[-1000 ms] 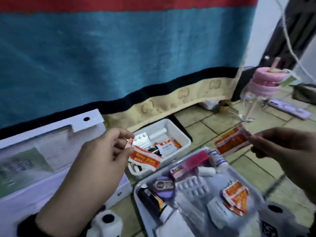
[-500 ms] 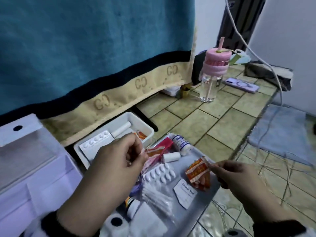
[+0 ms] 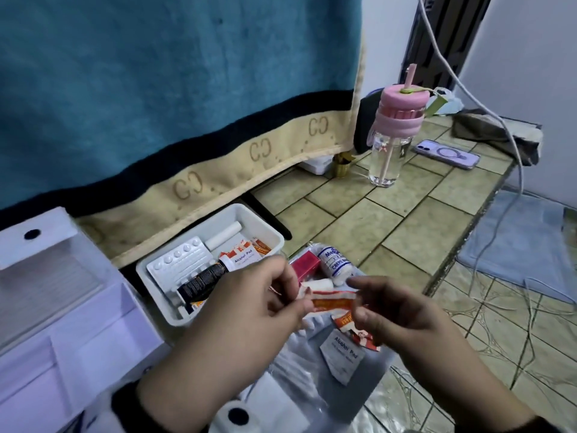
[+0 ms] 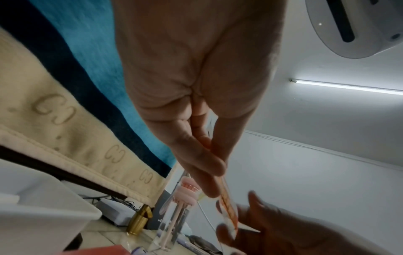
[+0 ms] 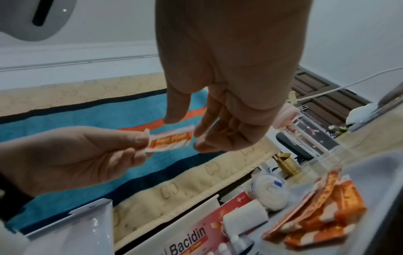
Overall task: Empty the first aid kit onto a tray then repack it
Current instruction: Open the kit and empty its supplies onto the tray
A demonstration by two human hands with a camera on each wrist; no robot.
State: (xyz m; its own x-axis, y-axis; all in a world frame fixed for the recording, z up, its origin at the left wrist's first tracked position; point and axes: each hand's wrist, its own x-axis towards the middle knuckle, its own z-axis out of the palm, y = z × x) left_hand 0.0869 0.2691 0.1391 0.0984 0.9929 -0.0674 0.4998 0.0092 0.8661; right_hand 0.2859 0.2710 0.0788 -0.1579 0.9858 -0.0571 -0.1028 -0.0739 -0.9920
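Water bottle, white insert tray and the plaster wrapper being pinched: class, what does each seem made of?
Water bottle: clear glossy glass or plastic; see-through body, pink lid.
White insert tray: smooth moulded plastic, apparently; rounded rim.
Plaster wrapper: thin printed paper or foil; bends.

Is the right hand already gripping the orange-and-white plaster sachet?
No: in the right wrist view the right hand has straight fingers beside the orange-and-white plaster sachet, which only the left hand pinches.
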